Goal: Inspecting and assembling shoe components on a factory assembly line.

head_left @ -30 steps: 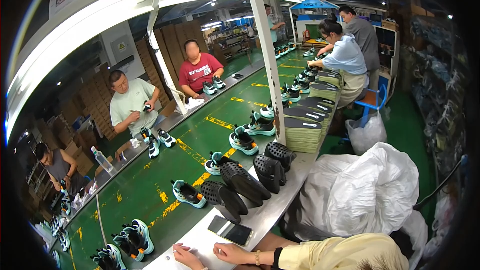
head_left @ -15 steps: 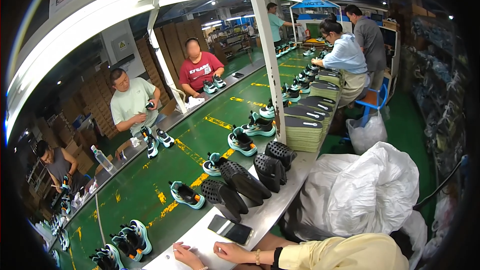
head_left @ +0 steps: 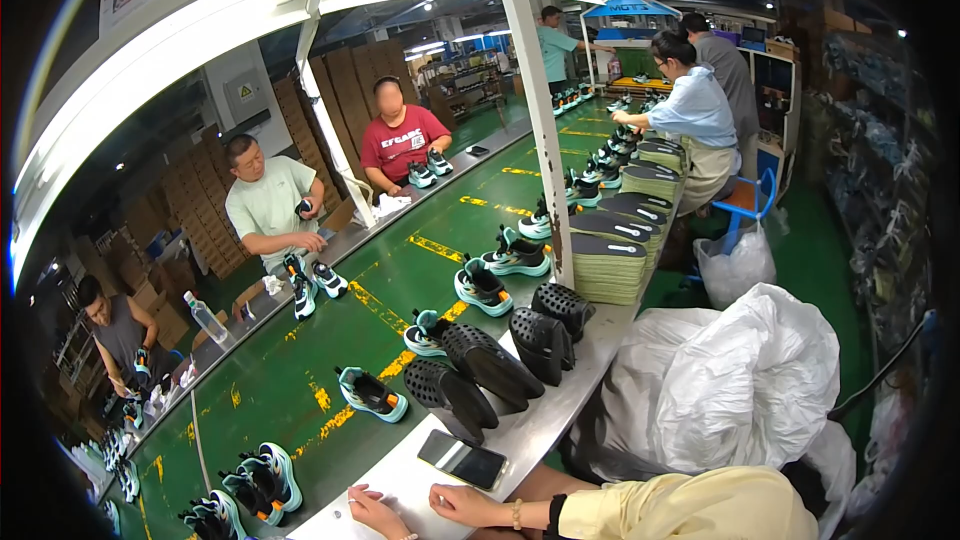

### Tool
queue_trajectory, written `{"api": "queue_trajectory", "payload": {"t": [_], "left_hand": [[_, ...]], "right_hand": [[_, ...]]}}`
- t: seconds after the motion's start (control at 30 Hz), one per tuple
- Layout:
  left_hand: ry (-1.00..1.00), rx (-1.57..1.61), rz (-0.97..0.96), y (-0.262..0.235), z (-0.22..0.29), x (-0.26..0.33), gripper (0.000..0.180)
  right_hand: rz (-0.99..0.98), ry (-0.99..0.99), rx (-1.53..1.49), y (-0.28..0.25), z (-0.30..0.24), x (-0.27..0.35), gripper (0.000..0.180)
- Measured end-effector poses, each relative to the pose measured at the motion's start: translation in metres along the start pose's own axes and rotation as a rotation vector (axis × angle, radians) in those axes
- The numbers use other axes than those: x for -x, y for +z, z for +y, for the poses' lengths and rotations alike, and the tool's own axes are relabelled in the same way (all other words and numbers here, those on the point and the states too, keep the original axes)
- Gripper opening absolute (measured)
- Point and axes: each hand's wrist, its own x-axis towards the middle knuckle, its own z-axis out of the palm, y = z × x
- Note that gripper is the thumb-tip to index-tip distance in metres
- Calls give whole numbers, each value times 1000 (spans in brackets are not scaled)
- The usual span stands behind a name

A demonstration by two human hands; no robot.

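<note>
Hands rest low in the frame: your left hand (head_left: 375,512) lies flat with fingers spread, your right hand (head_left: 468,505) loosely curled, both holding nothing. Just above the right hand lies the dark phone (head_left: 462,460), near but apart, on the pale ledge (head_left: 545,420).

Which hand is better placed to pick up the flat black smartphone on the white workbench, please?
Probably the right. The right hand rests empty on the white workbench just below the flat black smartphone, while the left hand lies farther to the left, away from it.
</note>
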Motion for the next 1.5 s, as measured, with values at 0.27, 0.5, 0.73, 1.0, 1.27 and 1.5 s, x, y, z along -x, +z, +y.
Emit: {"api": "queue_trajectory", "payload": {"t": [0.27, 0.5, 0.73, 1.0, 1.27, 1.5], "left_hand": [[149, 44, 50, 15, -19, -14, 37], [58, 79, 105, 6, -30, -19, 26], [146, -148, -201, 70, -4, -51, 34], [342, -499, -466, 133, -10, -118, 65], [315, -683, -395, 135, -29, -123, 28], [338, -585, -429, 115, -11, -81, 26]], "right_hand": [[-59, 89, -201, -11, 17, -6, 17], [243, -136, -258, -203, -92, -47, 40], [731, 166, 566, -352, -47, -61, 35], [389, 378, 1118, -344, 11, -71, 52], [327, 383, 1346, -334, 13, -80, 56], [427, 242, 1375, -349, -16, -75, 54]]}}
